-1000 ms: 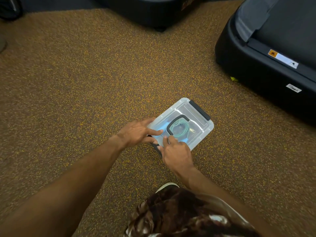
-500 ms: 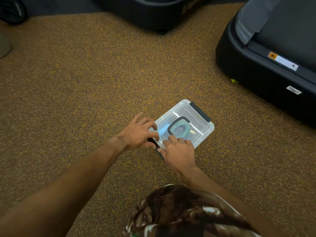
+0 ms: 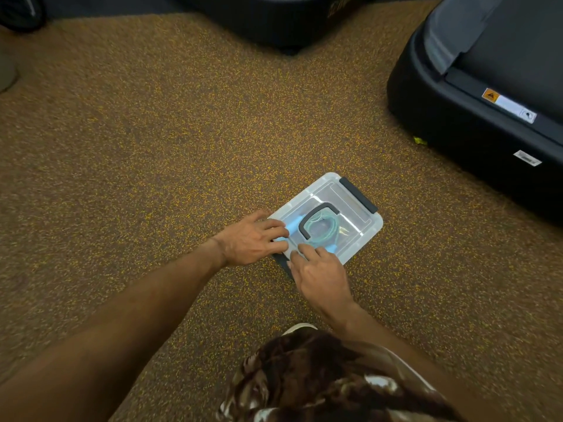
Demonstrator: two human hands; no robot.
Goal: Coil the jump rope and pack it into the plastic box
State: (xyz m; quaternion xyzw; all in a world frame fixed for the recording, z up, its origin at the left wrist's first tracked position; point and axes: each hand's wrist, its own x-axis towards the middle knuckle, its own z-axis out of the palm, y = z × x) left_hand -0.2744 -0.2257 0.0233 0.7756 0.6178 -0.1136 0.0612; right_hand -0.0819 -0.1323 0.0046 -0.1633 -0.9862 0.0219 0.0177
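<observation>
Both bare hands lie flat and unclenched on the near end of the clear rectangular plastic box [image 3: 356,222], gripping nothing: the left hand [image 3: 251,239] rests on the near-left corner with its fingers [image 3: 275,225] spread across the smooth lid, and the right hand [image 3: 320,271] presses its fingertips [image 3: 304,249] down on the near edge just beside it, the two hands almost touching. Under the right hand a dark grey latch [image 3: 281,261] of matte plastic juts out from the box's near end onto the floor; whether it is snapped home cannot be told. Nearest the camera is a fold of brown and cream patterned cloth [image 3: 320,379] with a soft, mottled look, and a pale rounded shape peeks out just beyond it. The box has rounded corners and a glossy, translucent lid with a dark grey U-shaped carry handle [image 3: 316,216] lying flat in its middle. Through the lid shows the teal jump rope [image 3: 327,229], wound into a round coil inside the box, with light blue handles showing blurred at the near side. A second dark grey latch [image 3: 359,194], a long narrow bar, sits closed along the far end. The box stands on a coarse brown rubber floor [image 3: 152,147] flecked with yellow. Further off to the right stands a black, smooth-shelled exercise machine [image 3: 475,95] with a rounded base and a white warning sticker [image 3: 508,105], and another dark machine base [image 3: 274,19] lies at the top.
</observation>
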